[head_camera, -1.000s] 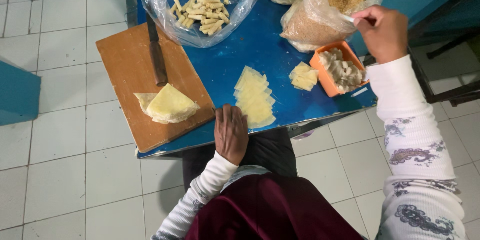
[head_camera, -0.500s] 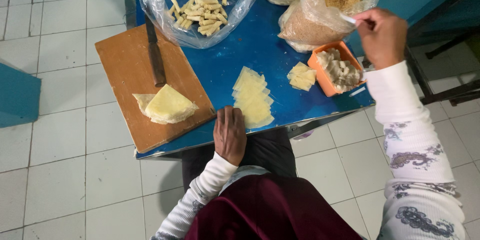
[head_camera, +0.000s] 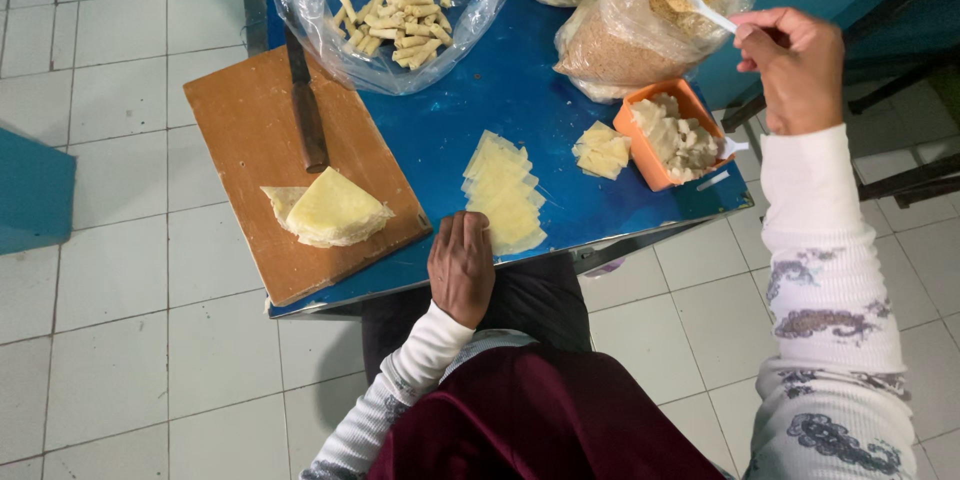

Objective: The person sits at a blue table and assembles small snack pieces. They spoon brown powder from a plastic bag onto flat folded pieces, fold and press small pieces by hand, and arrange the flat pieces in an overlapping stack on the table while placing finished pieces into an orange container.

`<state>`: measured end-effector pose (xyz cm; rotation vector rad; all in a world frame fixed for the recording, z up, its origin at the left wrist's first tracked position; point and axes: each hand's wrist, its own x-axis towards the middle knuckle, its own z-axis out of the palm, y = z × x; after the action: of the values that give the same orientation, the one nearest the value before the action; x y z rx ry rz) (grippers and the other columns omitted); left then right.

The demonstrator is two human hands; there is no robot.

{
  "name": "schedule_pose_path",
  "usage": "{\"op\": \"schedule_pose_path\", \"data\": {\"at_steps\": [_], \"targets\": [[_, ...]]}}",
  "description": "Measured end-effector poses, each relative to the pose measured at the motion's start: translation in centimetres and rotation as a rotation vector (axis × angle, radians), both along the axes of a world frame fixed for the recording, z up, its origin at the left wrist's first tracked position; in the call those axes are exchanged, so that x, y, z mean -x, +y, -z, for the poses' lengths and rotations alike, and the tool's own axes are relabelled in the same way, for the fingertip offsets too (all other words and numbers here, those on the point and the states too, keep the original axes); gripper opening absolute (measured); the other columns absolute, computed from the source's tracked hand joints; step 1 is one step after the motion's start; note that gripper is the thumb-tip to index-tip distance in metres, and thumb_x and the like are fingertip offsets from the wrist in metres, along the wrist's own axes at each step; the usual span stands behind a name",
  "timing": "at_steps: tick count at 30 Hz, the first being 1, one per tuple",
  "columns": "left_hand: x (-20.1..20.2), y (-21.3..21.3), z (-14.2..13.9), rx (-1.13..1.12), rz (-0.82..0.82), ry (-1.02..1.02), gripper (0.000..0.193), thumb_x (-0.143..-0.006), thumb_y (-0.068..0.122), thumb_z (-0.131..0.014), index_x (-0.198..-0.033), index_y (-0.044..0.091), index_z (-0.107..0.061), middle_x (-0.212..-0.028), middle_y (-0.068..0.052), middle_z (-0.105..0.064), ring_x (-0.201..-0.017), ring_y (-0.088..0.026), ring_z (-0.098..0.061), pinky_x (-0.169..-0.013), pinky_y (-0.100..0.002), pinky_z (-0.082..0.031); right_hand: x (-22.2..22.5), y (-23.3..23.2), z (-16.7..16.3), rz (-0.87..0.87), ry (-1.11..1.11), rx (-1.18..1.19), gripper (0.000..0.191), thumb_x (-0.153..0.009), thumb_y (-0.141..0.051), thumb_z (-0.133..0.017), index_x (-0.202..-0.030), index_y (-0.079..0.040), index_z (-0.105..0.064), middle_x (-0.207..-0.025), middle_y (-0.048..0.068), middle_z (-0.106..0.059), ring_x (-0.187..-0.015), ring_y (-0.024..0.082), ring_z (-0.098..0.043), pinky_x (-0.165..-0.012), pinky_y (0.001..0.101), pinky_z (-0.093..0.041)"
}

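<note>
My right hand [head_camera: 797,68] grips a white plastic spoon [head_camera: 698,4] whose bowl carries brown crumbs inside the open plastic bag of crumbs [head_camera: 630,45]. My left hand [head_camera: 461,266] rests flat, palm down, at the near edge of the blue table [head_camera: 455,115], touching the near end of a row of thin pale dough sheets [head_camera: 503,193]. An orange tub [head_camera: 672,132] of pale chopped filling stands just below the crumb bag, with a small stack of square dough pieces [head_camera: 601,151] at its left.
A wooden cutting board [head_camera: 250,125] on the table's left carries a knife [head_camera: 305,105] and folded dough sheets [head_camera: 325,208]. A clear bag [head_camera: 300,0] at the back holds several rolled pastry sticks [head_camera: 395,15]. White tiled floor surrounds the table; dark chair legs [head_camera: 890,90] stand right.
My right hand has pushed the spoon further into the crumb bag and its bowl now carries crumbs. My left hand has stayed on the table edge.
</note>
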<state>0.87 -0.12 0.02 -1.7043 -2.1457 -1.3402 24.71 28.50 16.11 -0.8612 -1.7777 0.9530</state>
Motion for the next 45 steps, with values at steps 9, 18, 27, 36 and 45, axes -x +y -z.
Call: {"op": "schedule_pose_path", "data": {"at_steps": [9, 18, 27, 36, 45], "targets": [[0.1, -0.4, -0.5, -0.059, 0.075, -0.221, 0.045, -0.091, -0.01, -0.063, -0.132, -0.001, -0.05, -0.093, -0.014, -0.06, -0.083, -0.033, -0.065, -0.075, -0.042, -0.055, 1.3, -8.8, 6.4, -0.259, -0.06, 0.289, 0.018, -0.102, -0.007, -0.063, -0.117, 0.0, -0.071, -0.101, 0.001, -0.071, -0.085, 0.007, -0.061, -0.078, 0.0221, -0.051], [0.3, -0.9, -0.6, -0.019, 0.135, -0.399, 0.063, -0.084, -0.014, -0.065, -0.141, 0.002, -0.044, -0.097, -0.012, -0.061, -0.083, -0.022, -0.067, -0.073, -0.033, -0.058, 4.1, -15.6, 12.2, -0.254, -0.472, 0.039, 0.01, -0.094, -0.008, -0.071, -0.103, -0.004, -0.075, -0.089, 0.004, -0.071, -0.071, 0.015, -0.062, -0.063, 0.0307, -0.048], [0.4, -0.6, -0.7, -0.078, 0.175, -0.475, 0.061, -0.088, -0.012, -0.067, -0.141, 0.004, -0.044, -0.098, -0.012, -0.066, -0.086, -0.022, -0.072, -0.075, -0.031, -0.061, 3.6, -17.9, 12.6, -0.192, -0.459, -0.722, 0.024, -0.084, 0.003, -0.076, -0.106, -0.006, -0.072, -0.096, 0.009, -0.065, -0.088, 0.029, -0.063, -0.076, 0.0395, -0.051], [0.6, 0.1, -0.5, -0.098, 0.217, -0.491, 0.057, -0.088, -0.012, -0.068, -0.139, 0.002, -0.046, -0.096, -0.012, -0.066, -0.086, -0.022, -0.073, -0.074, -0.031, -0.061, 3.0, -17.4, 13.2, -0.112, -0.397, -0.839, 0.031, -0.085, 0.003, -0.077, -0.114, -0.009, -0.074, -0.101, 0.008, -0.066, -0.093, 0.029, -0.065, -0.08, 0.0395, -0.053], [1.0, -0.3, 0.1, -0.094, 0.253, -0.418, 0.049, -0.09, -0.01, -0.07, -0.134, 0.0, -0.05, -0.1, -0.012, -0.067, -0.089, -0.021, -0.075, -0.075, -0.031, -0.063, 0.4, -3.3, 3.2, 0.413, -0.403, -0.932, 0.02, -0.11, 0.005, -0.061, -0.125, -0.002, -0.074, -0.112, 0.013, -0.067, -0.102, 0.024, -0.066, -0.085, 0.0324, -0.054]]}}
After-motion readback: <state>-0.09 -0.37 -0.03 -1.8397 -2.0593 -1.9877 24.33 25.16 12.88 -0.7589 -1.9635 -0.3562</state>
